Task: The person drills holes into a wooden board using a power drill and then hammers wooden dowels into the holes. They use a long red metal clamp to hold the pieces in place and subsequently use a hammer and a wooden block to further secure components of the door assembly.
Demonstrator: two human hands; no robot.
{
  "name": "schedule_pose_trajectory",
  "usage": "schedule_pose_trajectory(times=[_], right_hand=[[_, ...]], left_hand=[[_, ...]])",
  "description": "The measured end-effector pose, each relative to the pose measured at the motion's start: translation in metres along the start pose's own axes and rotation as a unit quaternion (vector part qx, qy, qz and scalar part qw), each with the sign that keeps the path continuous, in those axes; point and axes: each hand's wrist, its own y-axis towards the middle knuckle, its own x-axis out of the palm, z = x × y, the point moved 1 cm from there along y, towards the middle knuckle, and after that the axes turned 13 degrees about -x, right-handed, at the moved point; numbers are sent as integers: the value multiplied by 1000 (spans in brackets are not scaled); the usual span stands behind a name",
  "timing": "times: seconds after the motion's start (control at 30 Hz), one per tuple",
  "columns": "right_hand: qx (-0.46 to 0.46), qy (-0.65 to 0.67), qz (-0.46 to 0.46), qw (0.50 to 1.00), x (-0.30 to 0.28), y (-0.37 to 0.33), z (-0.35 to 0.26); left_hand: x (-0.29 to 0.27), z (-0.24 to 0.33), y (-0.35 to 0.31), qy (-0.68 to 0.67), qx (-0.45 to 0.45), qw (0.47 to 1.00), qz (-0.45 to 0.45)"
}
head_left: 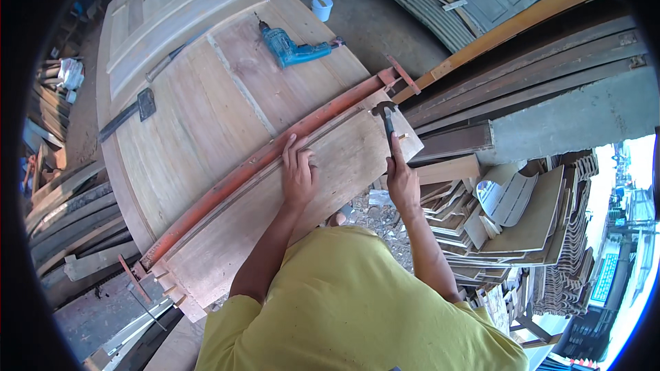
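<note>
My right hand (pixel 403 184) is wrapped round the handle of a claw hammer (pixel 388 122), with the index finger stretched along it. The hammer's head is over the right end of a pale wooden board (pixel 344 154), close to a small wooden peg (pixel 403 137). My left hand (pixel 299 173) lies on the board with its fingers spread, the tips near a long red bar clamp (pixel 230 189). That clamp runs the length of the board, along the near edge of a large wooden panel (pixel 185 106). Several more pegs (pixel 175 293) stick out at the board's lower left end.
On the panel lie a blue power drill (pixel 292 49), a mallet (pixel 143 106) and a long thin hand tool (pixel 172 58). Stacked boards (pixel 522 82) stand to the right, above piled thin wood pieces (pixel 522 213). More timber (pixel 75 213) lies left. A white bucket (pixel 322 8) stands beyond the panel.
</note>
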Motion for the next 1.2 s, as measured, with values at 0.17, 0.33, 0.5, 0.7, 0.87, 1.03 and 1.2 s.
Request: schedule_pose_trajectory(times=[0.17, 0.33, 0.5, 0.7, 0.87, 1.03, 1.2], right_hand=[[27, 64, -68, 995, 2, -32, -54], [33, 111, -44, 992, 24, -54, -78], [-28, 98, -10, 995, 47, -61, -51], [449, 511, 312, 663, 90, -57, 125], [320, 849, 156, 391, 108, -21, 160], [304, 878, 126, 347, 127, -15, 165], [328, 881, 66, 334, 201, -4, 175]], left_hand=[[-42, -20, -26, -11, -36, 999, -9], [-56, -24, -44, -25, -54, 998, -18], [-69, -33, -56, 11, -53, 998, -10], [-88, -38, -67, 35, -83, 996, 0], [-94, -28, -80, 79, -121, 989, 31], [-100, -21, -102, 140, -152, 977, 50], [-108, 1, -121, 160, -174, 968, 89]])
